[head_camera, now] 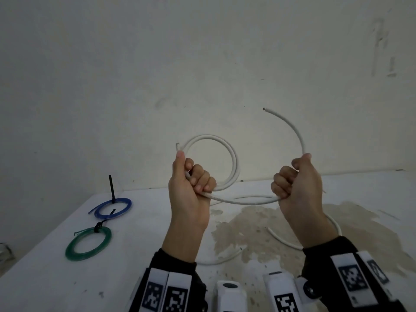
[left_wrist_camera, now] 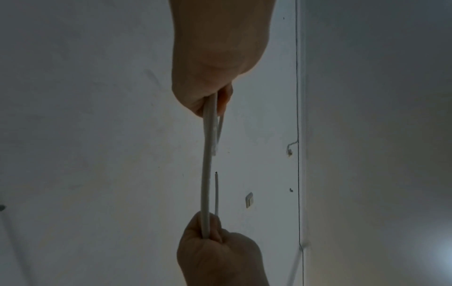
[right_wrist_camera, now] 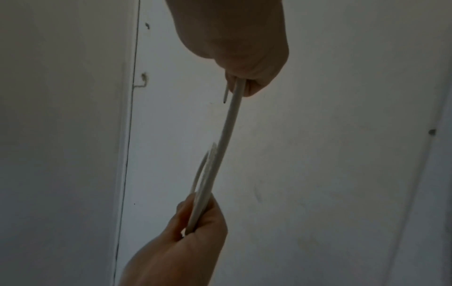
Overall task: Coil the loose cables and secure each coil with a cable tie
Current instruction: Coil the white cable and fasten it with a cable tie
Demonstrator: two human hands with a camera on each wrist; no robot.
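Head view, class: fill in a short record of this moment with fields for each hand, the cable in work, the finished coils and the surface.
left hand: grips the loops of the white cable
right hand: grips the cable's loose tail
white cable: held above the table, partly coiled, no tie
blue coil: tied, on table
green coil: tied, on table
table: white, stained

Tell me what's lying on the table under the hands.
More loose white cable curves on the stained table below the right hand and left hand; the wrists hide parts of it.
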